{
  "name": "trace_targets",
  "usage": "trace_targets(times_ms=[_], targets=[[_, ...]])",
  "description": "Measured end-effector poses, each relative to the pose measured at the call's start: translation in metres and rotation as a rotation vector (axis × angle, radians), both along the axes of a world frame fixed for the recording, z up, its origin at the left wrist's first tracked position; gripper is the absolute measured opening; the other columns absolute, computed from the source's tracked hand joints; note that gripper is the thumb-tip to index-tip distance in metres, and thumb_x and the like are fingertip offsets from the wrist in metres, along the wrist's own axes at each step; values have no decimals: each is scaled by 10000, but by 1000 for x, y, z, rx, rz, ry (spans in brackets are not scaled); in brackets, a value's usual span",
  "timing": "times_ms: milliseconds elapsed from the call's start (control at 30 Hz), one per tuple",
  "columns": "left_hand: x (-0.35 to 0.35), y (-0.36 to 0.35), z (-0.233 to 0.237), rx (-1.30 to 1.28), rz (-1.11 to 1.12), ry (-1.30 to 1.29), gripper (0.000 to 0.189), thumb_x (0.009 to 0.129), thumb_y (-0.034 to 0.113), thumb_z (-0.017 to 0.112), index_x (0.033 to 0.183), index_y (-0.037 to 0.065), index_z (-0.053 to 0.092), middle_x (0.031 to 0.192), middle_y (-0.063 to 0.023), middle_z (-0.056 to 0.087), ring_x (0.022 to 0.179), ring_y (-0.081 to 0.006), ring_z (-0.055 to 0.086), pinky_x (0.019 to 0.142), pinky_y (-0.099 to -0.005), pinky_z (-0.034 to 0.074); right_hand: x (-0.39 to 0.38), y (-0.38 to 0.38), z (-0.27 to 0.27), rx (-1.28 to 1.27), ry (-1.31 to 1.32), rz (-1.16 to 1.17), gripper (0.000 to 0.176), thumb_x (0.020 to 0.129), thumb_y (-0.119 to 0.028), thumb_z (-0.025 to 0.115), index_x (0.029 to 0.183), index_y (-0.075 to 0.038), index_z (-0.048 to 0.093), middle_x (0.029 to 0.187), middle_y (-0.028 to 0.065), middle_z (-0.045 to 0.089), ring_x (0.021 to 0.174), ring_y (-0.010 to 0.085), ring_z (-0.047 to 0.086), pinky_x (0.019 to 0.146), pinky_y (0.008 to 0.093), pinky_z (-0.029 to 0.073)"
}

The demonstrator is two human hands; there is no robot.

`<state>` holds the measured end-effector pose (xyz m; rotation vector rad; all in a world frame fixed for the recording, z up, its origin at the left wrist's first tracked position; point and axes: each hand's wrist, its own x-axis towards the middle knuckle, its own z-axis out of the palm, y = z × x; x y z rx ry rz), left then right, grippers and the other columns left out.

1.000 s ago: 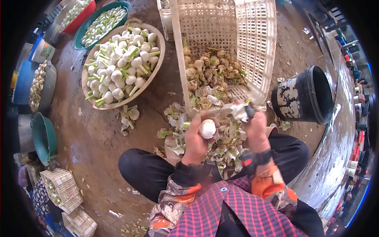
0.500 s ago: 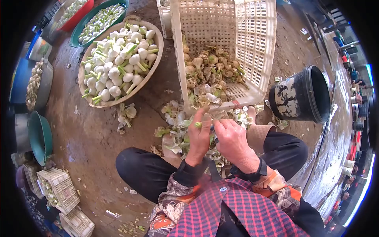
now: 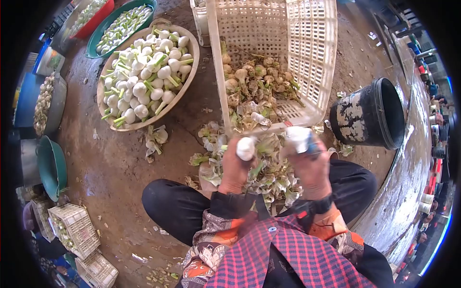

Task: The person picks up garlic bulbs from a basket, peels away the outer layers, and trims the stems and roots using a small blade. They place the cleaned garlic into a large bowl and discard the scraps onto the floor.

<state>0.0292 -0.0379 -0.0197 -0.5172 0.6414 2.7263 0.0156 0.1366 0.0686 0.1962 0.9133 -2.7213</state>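
Observation:
My left hand [image 3: 234,168] is closed around a white garlic bulb [image 3: 246,149], its green stem end poking out at the left. To the right, my right hand [image 3: 309,165] is blurred by motion; its fingers are wrapped round a dark bluish tool [image 3: 313,148], and whitish peel [image 3: 298,138] shows at its fingertips. Both hands are apart, above a pile of peeled skins [image 3: 276,180] between my legs. Just beyond them lies a tipped white crate [image 3: 307,120] with unpeeled garlic [image 3: 259,79] inside.
A round basket [image 3: 108,117] heaped with cleaned garlic stands at the upper left. Behind it are a green basin [image 3: 91,48] and a red one [image 3: 106,8]. A black bucket [image 3: 357,115] lies tilted at the right. Crates [image 3: 79,230] stand at the lower left.
My hands, close together before, have moved apart, the right one going right. The garlic bulb now shows in my left hand, and white peel shows at my right hand.

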Motion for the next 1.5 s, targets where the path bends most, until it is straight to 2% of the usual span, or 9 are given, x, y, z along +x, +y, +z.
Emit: trace_targets(times_ms=[67, 200, 333, 533, 767, 933, 1167, 1300, 1500], targets=[[0, 2, -1, 52, 82, 20, 403, 928, 409, 436, 988, 36, 576, 736, -79, 595, 545, -202, 547, 478, -308, 434, -8, 36, -9, 83, -40, 10, 281, 913, -199, 446, 1082, -8, 564, 1011, 137, 642, 854, 282, 636, 769, 411, 525], [-3, 11, 12, -146, 120, 36, 304, 908, 312, 554, 1027, 33, 566, 817, -67, 614, 629, -200, 600, 519, -304, 486, 0, 30, -9, 2111, 509, 817, 378, 725, 43, 540, 1075, -78, 611, 874, 150, 648, 786, 298, 626, 711, 345, 492], [0, 15, 24, -427, 186, 21, 302, 876, 250, 629, 1070, 23, 586, 807, -33, 615, 656, -120, 594, 536, -248, 485, -9, -13, 4, 1468, 488, 224, 394, 724, 1, 632, 1114, -41, 599, 890, 177, 643, 898, 344, 615, 764, 346, 485], [0, 18, 16, -741, 255, 102, 349, 854, 216, 661, 1122, 3, 593, 905, -34, 627, 708, -72, 564, 591, -203, 484, -14, -40, -23, 1545, 647, 132, 405, 646, 66, 564, 1033, -37, 624, 854, 166, 622, 817, 375, 597, 692, 395, 482], [-4, 6, 13, 15, 310, -52, 352, 873, 65, 522, 1216, -9, 499, 1091, -85, 559, 944, -170, 578, 791, -295, 487, -33, -55, -40, 1483, 517, -7, 330, 658, 91, 522, 947, -38, 616, 794, 150, 607, 742, 341, 607, 642, 378, 472], [-9, 0, 8, 18, 358, -73, 474, 774, 67, 514, 1241, 16, 450, 1078, -109, 563, 973, -280, 563, 776, -426, 489, -155, -72, -84, 1442, 610, -102, 291, 753, 33, 513, 1022, -25, 606, 905, 175, 634, 855, 334, 611, 767, 378, 485], [-17, 7, 2, -181, 310, -159, 319, 905, 164, 450, 1151, -39, 453, 725, -115, 585, 729, -248, 567, 701, -357, 459, -222, -138, -132, 2279, 820, 767, 227, 795, -137, 560, 1011, -107, 623, 958, 133, 654, 982, 253, 622, 744, 424, 514], [-17, 5, 0, -419, 216, -26, 273, 932, 113, 443, 1148, -53, 460, 796, -90, 587, 736, -176, 582, 694, -287, 479, -233, -121, -103, 2130, 771, 1019, 287, 740, -118, 621, 1025, -101, 597, 1038, 164, 620, 994, 308, 603, 770, 408, 504], [-15, 11, 2, -191, 208, -173, 302, 911, 148, 455, 1139, -50, 449, 736, -128, 592, 673, -232, 573, 644, -334, 466, -207, -54, -102, 1506, 430, 560, 295, 698, -23, 654, 969, -46, 539, 1004, 172, 603, 975, 312, 592, 839, 371, 472]])
